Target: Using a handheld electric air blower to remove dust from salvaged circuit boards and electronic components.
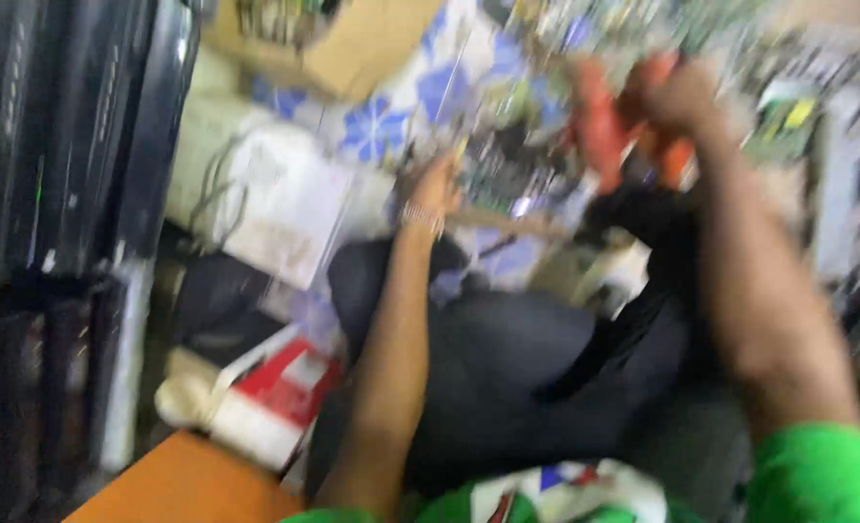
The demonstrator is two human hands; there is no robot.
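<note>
- Nearest the camera, bright green sleeves (817,475) cover the person's upper arms at the bottom edge, and both bare forearms stretch forward over dark trousers (507,378).
- The right hand (677,97) is raised at upper right, clenched around an orange-red tool handle (599,121); heavy motion blur hides what kind of tool it is.
- The left hand (437,189), with a pale bracelet (420,218) at the wrist, reaches down to a green circuit board (493,169) lying on a cloth; whether its fingers grip the board or only touch it cannot be told.
- The cloth (391,121) is white with blue flowers and is scattered with small blurred parts.
- A cardboard box (352,48) sits at the top, just beyond the cloth.
- A white paper sheet (289,208) lies left of the left hand.
- A red and white box (275,392) rests near the left elbow, beside an orange-brown surface (187,484).
- Dark stacked equipment (62,194) fills the left edge.
</note>
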